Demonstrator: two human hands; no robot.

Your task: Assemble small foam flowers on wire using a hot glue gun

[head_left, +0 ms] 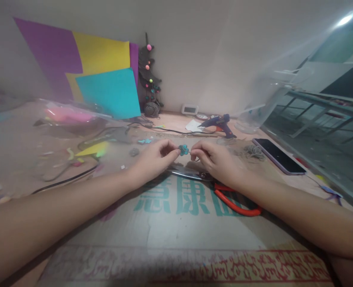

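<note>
Between my two hands is a small teal flower-like piece (183,150). My left hand (164,154) pinches it at its left side, thumb and finger closed. A thin stem or string runs from its right side into the closed fingertips of my right hand (208,155); its exact kind is too small to tell. Under my hands lies a pair of scissors with red handles (239,206), the blades partly hidden by my right hand. Left of my left hand, a cut turquoise scrap (145,141) and a small grey coil (133,152) rest on the printed board (170,235).
A glue gun (221,124) lies at the back, near a small white digital display (190,109). Purple, yellow and turquoise sheets (109,93) lean on the wall beside a dark decoration with pompoms (148,75). A phone (279,156) and grey string bundle (253,152) lie right.
</note>
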